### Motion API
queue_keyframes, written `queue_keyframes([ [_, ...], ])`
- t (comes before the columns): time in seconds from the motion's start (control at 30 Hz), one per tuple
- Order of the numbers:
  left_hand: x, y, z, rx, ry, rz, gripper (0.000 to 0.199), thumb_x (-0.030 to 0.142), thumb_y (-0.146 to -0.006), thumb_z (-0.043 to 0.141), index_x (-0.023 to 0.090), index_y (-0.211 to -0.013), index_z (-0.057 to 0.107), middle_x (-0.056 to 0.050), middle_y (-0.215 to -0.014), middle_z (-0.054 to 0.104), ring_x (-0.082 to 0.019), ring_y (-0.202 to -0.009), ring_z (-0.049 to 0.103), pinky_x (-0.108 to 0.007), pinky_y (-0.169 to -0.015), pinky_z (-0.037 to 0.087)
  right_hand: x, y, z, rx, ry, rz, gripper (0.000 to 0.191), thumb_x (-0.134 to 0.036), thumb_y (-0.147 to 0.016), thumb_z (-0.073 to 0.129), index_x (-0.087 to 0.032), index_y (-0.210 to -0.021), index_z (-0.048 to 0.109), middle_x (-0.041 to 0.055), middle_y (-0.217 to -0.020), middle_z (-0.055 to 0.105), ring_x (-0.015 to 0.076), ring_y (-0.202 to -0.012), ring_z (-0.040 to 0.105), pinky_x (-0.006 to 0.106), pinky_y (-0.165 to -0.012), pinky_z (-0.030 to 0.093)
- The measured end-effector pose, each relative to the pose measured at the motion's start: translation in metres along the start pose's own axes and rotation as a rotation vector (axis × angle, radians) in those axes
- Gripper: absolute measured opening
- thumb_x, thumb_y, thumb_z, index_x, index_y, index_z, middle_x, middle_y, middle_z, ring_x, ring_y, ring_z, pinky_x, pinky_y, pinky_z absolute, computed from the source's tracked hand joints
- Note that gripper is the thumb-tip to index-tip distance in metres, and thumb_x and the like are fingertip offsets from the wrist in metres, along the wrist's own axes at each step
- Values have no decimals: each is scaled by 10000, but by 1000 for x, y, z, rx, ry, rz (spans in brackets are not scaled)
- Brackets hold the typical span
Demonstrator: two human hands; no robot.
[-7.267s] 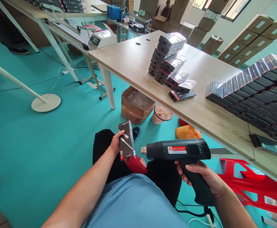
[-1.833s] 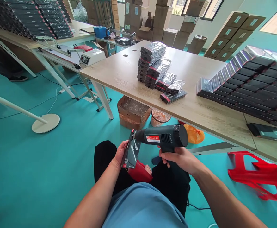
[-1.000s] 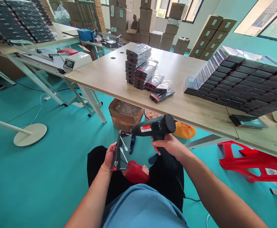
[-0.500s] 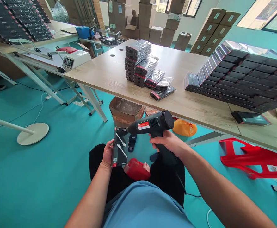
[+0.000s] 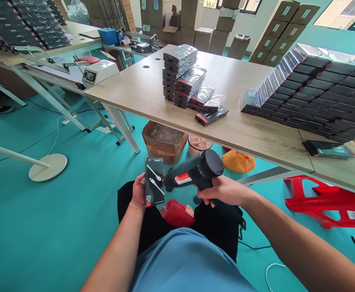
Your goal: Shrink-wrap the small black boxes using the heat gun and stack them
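A black box with white cables pictured on it (image 5: 155,182) is upright over my lap, gripped along its left edge by my left hand (image 5: 139,191). My right hand (image 5: 220,190) is wrapped round the handle of a black heat gun (image 5: 195,170) with a red and white label. The gun's nozzle points left at the box's right side, close to its face. On the table (image 5: 135,87) ahead stand stacks of film-wrapped black boxes (image 5: 183,77), with one box (image 5: 211,116) lying at their front.
A large block of black boxes (image 5: 320,93) fills the table's right side, a single box (image 5: 329,149) before it. Below are a carton (image 5: 164,148), a round bin (image 5: 198,144), a yellow bag (image 5: 238,162) and a red stool (image 5: 323,202). A sealing machine (image 5: 100,74) stands left.
The heat gun in my right hand has tilted and its nozzle has moved down from the box's top to its middle. The view has shifted slightly.
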State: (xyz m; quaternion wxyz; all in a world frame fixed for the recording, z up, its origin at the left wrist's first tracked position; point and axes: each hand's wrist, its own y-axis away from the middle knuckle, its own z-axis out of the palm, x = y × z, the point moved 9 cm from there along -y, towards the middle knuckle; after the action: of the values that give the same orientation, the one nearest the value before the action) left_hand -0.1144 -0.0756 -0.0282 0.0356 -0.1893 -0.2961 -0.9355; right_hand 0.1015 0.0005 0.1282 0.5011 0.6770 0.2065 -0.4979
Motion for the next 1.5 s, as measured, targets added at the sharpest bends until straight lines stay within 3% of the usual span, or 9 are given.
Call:
queue_keyframes([
  [0.27, 8, 2, 6, -58, 17, 54, 548, 397, -888, 536, 82, -1319, 663, -157, -1103, 776, -369, -1089, 725, -489, -988, 569, 4, 3, 9, 26, -4, 8, 41, -208, -740, 680, -196, -721, 647, -1, -614, 657, 171, -574, 607, 284, -542, 493],
  [0.4, 11, 1, 7, -88, 42, 66, 558, 407, -882, 547, 103, -1340, 645, -154, -1143, 766, -364, -1113, 716, -516, -1022, 550, 15, 5, 25, -136, 42, 86, 63, -189, -715, 706, -186, -745, 651, -8, -613, 648, 169, -560, 599, 278, -513, 489],
  [0.57, 15, 1, 5, -90, 54, 98, 569, 440, -890, 533, 103, -1337, 640, -166, -1157, 757, -373, -1152, 696, -547, -1041, 533, 19, 5, 13, 39, -53, 35, 78, -219, -734, 707, -189, -778, 649, -7, -640, 643, 167, -602, 596, 283, -551, 507],
  [0.73, 23, 5, 5, -127, 70, 152, 570, 507, -926, 543, 140, -1354, 625, -164, -1201, 736, -352, -1160, 691, -559, -1039, 532, 34, 13, 37, -156, -81, 128, 150, -256, -719, 748, -165, -824, 690, 12, -663, 660, 174, -580, 598, 297, -529, 495],
  [0.9, 38, -5, -12, -33, 133, 287, 526, 554, -969, 553, 136, -1271, 657, -153, -1117, 745, -302, -1054, 723, -500, -972, 577, 33, 12, 28, 100, -228, 36, 165, -290, -757, 739, -163, -849, 688, 2, -619, 646, 152, -564, 553, 295, -559, 469],
  [1.07, 48, -18, -40, 107, 267, 405, 400, 540, -970, 616, 185, -1138, 691, -109, -1075, 756, -274, -1023, 732, -465, -940, 590, 30, 8, 65, -48, -310, -17, 166, -297, -748, 764, -163, -829, 707, 20, -687, 663, 154, -593, 558, 301, -572, 473],
  [1.2, 50, -21, -49, 102, 352, 414, 335, 493, -965, 651, 179, -1079, 677, -119, -1048, 753, -280, -1030, 734, -480, -940, 593, 27, 1, 45, 142, -387, -94, 246, -338, -776, 770, -182, -948, 689, 5, -722, 656, 156, -611, 555, 301, -574, 469],
  [1.37, 53, -16, -49, 104, 341, 426, 341, 461, -1023, 555, 139, -992, 665, -141, -981, 745, -269, -967, 742, -433, -854, 620, 15, -2, 44, 2, -329, -109, 202, -332, -791, 773, -163, -872, 697, 21, -721, 649, 166, -627, 566, 315, -594, 471],
  [1.5, 52, -16, -45, 105, 356, 428, 323, 445, -1033, 540, 155, -951, 655, -106, -914, 737, -262, -959, 739, -451, -866, 620, 10, -2, 26, 154, -283, -135, 238, -352, -801, 769, -178, -947, 698, 11, -727, 649, 171, -638, 566, 316, -596, 472],
])
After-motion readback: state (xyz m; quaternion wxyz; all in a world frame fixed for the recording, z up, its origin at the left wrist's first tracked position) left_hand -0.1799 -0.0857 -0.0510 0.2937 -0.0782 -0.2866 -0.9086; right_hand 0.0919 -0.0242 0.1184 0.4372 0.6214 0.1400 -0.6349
